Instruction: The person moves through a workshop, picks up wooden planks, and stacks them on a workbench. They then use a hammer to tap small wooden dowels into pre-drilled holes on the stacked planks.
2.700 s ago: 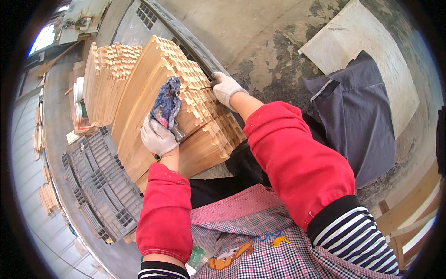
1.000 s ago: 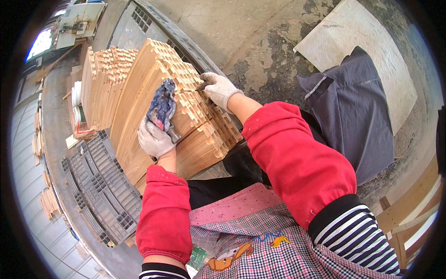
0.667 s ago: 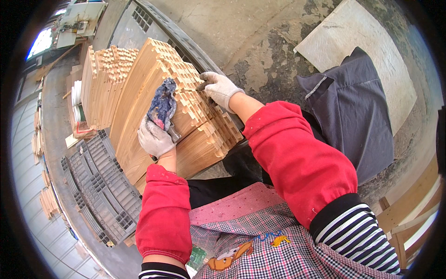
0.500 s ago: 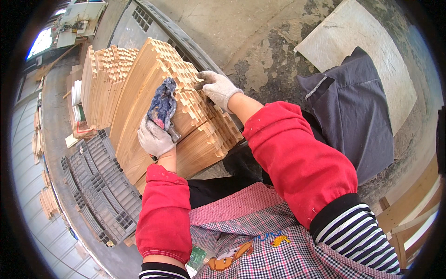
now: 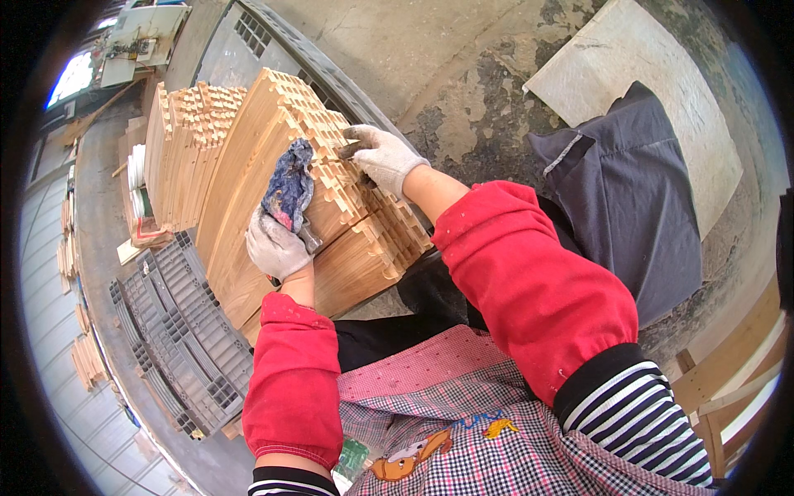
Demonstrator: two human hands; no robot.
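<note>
My left hand [image 5: 277, 248], in a soiled white glove, is closed around a crumpled, stained blue rag [image 5: 289, 186]. The rag rests against the face of a stack of wooden boards [image 5: 236, 178] whose ends are cut into finger-like notches. At those notched ends is my gloved right hand [image 5: 385, 161], its darkened fingertips touching or just beside the wood. Its fingers are stretched out and apart, with nothing visible held in them. Part of the wood behind the right fingers is hidden.
A second stack of notched boards [image 5: 186, 132] stands behind on the left. Grey plastic pallets [image 5: 178, 322] lie to the left, and another grey pallet [image 5: 322, 70] runs beyond the boards. To the right are a dark grey cloth [image 5: 628, 198] and a pale flat sheet [image 5: 662, 91] on the floor.
My right hand has shifted slightly left along the notched board ends, and its fingers have spread a little. My left hand and the rag look the same.
</note>
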